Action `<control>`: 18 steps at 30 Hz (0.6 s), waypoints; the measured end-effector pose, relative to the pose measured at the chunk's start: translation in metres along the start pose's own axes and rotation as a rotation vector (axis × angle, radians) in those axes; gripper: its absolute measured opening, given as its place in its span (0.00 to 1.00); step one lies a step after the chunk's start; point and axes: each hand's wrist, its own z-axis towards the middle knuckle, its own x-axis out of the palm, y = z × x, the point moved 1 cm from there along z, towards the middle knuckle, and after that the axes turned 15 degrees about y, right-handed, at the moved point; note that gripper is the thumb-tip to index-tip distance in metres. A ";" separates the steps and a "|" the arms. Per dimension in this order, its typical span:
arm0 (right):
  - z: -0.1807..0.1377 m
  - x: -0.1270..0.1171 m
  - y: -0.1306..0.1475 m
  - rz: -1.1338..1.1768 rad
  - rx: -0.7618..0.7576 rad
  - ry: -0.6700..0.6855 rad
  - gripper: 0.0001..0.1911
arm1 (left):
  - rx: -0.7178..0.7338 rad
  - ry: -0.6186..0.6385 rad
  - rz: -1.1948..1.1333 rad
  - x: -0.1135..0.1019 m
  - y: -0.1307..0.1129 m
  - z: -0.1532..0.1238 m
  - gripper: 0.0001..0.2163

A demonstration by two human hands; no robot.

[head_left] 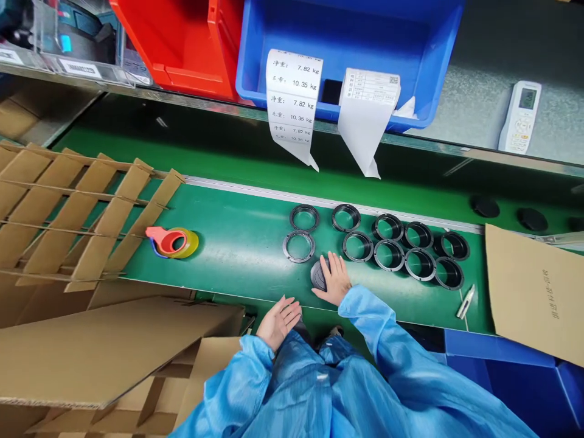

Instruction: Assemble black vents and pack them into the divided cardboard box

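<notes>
My right hand rests with fingers stretched out over a dark round disc at the front of the green bench. The palm hides part of the disc. To its left, my left hand is held palm up by the bench's front edge, fingers apart and nothing in it. Beyond the hands stand several black rings in two rows. The nearest is a flat-rimmed ring, with another ring behind it. Right of the disc sits a black ring, and the others continue rightward.
A yellow tape roll in a red holder lies left, beside cardboard dividers. Rightward are a white pen-like tool and a cardboard sheet. A shelf above holds a red bin, a blue bin with label rolls, and a remote.
</notes>
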 end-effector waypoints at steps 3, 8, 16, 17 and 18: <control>0.001 -0.003 0.012 0.027 0.034 -0.040 0.47 | -0.028 -0.052 0.017 -0.008 0.005 0.001 0.11; 0.014 -0.003 0.021 0.089 0.075 -0.025 0.41 | -0.061 -0.111 0.157 -0.003 0.005 0.006 0.09; -0.097 -0.017 -0.029 0.290 0.488 -0.256 0.36 | -0.221 -0.045 0.662 0.058 0.035 0.031 0.08; -0.136 -0.017 -0.046 0.328 0.612 -0.310 0.32 | -0.244 -0.018 0.742 0.068 0.045 0.034 0.08; -0.182 -0.015 -0.063 0.368 0.747 -0.370 0.27 | -0.269 0.014 0.824 0.079 0.056 0.036 0.07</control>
